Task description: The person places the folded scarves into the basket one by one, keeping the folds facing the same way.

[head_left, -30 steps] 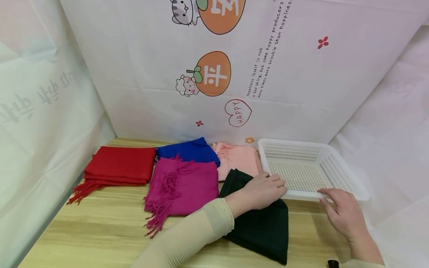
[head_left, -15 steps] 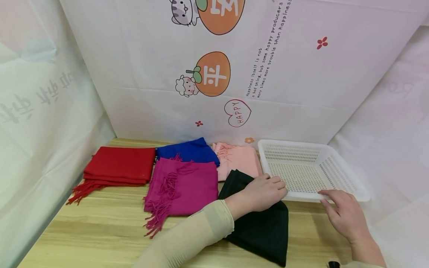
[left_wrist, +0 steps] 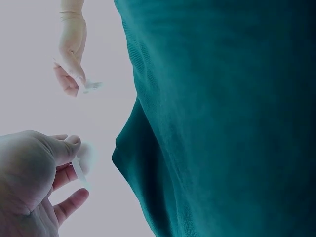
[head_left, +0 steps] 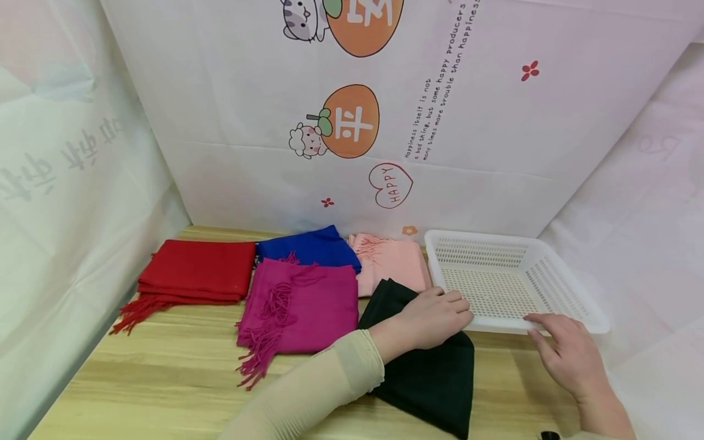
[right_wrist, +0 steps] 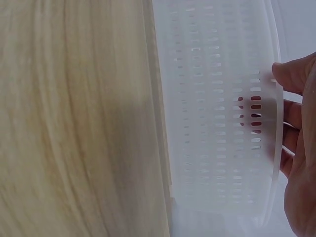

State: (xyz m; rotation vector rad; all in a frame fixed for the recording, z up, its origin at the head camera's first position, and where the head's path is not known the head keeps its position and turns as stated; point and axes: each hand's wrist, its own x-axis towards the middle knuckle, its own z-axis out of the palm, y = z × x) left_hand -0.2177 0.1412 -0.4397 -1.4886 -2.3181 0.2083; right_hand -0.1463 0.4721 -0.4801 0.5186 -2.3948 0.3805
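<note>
A white perforated plastic basket [head_left: 484,236] stands at the right rear of the table. My left hand [head_left: 434,319] reaches over a dark green folded cloth [head_left: 426,385] and pinches the basket's near-left rim. In the left wrist view that hand [left_wrist: 37,173] has thumb and fingers on either side of a pale, overexposed rim, beside the green cloth [left_wrist: 212,118]. Farther right, my right hand [head_left: 572,357] grips the near rim. The right wrist view shows its thumb outside the basket wall [right_wrist: 217,163] and fingertips showing through the holes.
Left of the basket lie a pink fringed scarf [head_left: 401,263], a blue folded cloth [head_left: 308,244], a magenta fringed scarf [head_left: 324,308] and a red fringed scarf [head_left: 198,269]. White printed sheeting [head_left: 247,122] walls the wooden table [head_left: 148,379] at back and sides.
The basket has shifted very slightly toward me, both hands moving along with it. The scarves lie where they were.
</note>
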